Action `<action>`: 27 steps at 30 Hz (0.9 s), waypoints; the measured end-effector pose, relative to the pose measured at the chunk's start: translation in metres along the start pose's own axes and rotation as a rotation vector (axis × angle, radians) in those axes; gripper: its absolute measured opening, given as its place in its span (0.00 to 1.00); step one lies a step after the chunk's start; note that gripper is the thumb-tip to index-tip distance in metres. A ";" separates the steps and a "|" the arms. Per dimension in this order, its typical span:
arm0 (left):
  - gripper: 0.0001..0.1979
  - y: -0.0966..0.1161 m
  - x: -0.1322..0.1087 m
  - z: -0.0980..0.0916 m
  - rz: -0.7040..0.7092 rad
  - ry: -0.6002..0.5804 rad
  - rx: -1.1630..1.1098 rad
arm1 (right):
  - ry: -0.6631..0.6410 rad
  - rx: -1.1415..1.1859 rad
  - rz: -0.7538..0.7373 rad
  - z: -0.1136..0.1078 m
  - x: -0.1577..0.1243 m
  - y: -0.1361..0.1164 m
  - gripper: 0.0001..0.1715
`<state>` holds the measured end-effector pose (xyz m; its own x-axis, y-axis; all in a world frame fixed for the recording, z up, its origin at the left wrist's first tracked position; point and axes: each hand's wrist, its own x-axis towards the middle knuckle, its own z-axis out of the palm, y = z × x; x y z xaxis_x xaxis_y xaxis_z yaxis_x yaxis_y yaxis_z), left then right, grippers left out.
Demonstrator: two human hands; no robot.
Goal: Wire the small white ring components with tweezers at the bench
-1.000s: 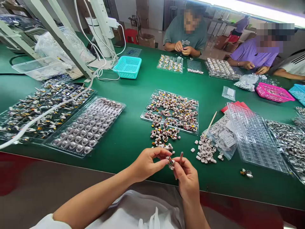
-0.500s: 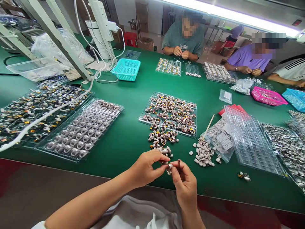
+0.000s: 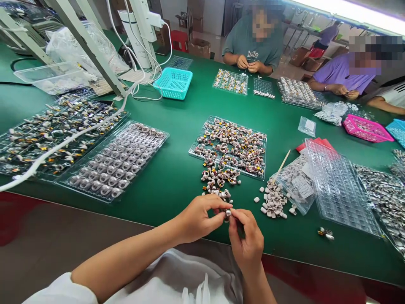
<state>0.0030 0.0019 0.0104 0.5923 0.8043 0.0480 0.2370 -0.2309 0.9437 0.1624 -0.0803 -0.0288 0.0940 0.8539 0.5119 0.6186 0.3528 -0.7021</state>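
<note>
My left hand [image 3: 198, 219] and my right hand [image 3: 247, 240] meet above the near edge of the green table [image 3: 177, 169]. Both pinch one small silvery part [image 3: 228, 213] between their fingertips. Just beyond them lies a loose heap of small coiled parts [image 3: 218, 179], spilling from a clear tray [image 3: 230, 145] full of the same. A pile of small white caps [image 3: 272, 202] lies to the right of my hands.
Clear trays of parts [image 3: 117, 162] [image 3: 47, 135] sit at left under a white cable [image 3: 63, 145]. An empty clear tray [image 3: 338, 185], a wooden stick [image 3: 281, 164] and a bag are at right. Other people work across the table, with teal [image 3: 173, 83] and pink [image 3: 367, 128] baskets.
My right hand's fingers have closed over onto the small part; the thin stick seen upright in that hand earlier no longer shows. The view shifted slightly.
</note>
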 end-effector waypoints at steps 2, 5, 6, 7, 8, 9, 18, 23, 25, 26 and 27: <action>0.15 0.000 0.001 0.001 -0.018 0.019 -0.028 | 0.010 -0.007 0.008 0.003 -0.002 -0.001 0.18; 0.14 -0.002 0.002 0.002 -0.011 0.063 -0.048 | 0.040 0.023 0.073 0.006 -0.003 -0.004 0.15; 0.14 -0.002 0.002 0.003 -0.020 0.072 -0.062 | 0.053 0.045 0.116 0.007 -0.004 -0.004 0.13; 0.13 -0.003 0.002 0.003 -0.043 0.077 -0.085 | 0.062 0.074 0.171 0.007 -0.004 -0.004 0.11; 0.13 -0.003 0.002 0.003 -0.075 0.078 -0.116 | 0.069 0.109 0.233 0.007 -0.005 -0.003 0.10; 0.13 -0.003 0.002 0.003 -0.110 0.078 -0.155 | 0.074 0.147 0.292 0.007 -0.005 -0.003 0.08; 0.07 -0.002 0.001 -0.006 -0.043 0.034 -0.157 | 0.028 0.301 0.468 0.004 -0.003 -0.002 0.08; 0.08 -0.007 0.000 -0.009 0.143 0.031 -0.021 | -0.022 0.306 0.398 0.001 0.000 -0.004 0.06; 0.09 -0.009 0.001 -0.010 0.207 0.027 0.015 | -0.018 0.277 0.329 0.000 0.001 -0.003 0.07; 0.10 -0.009 0.001 -0.010 0.228 0.027 0.027 | -0.015 0.249 0.274 0.000 0.001 -0.002 0.09; 0.10 -0.009 0.002 -0.011 0.240 0.028 0.032 | -0.008 0.216 0.210 -0.001 0.001 -0.001 0.11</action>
<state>-0.0064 0.0112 0.0050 0.6131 0.7392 0.2789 0.1164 -0.4337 0.8935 0.1625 -0.0798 -0.0268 0.1954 0.9196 0.3407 0.4056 0.2406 -0.8818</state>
